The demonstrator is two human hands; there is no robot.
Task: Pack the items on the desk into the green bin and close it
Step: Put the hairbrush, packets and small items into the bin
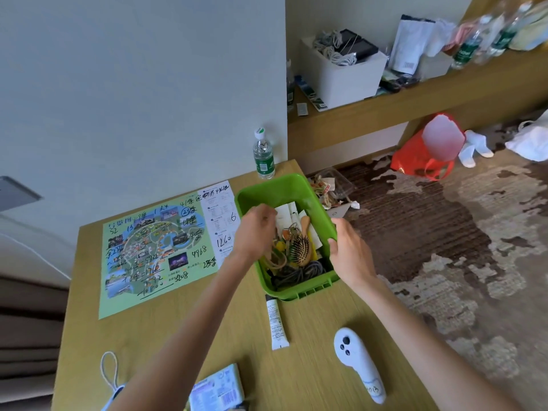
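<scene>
Packing is part done: the green bin (278, 185) sits at the desk's (311, 336) far right edge. The right hand (347, 250) grips its right rim. The left hand (256, 229) hovers curled over the hairbrush (301, 247) inside, perhaps pinching something; I cannot tell. Keep the rim steadied and lay the tube (277, 321) flat.

Left hand (255, 229) and right hand (350, 252): both bare, each on a bare forearm seen as far as the elbow.

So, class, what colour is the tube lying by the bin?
The tube is white with a dark cap; head view.
</scene>
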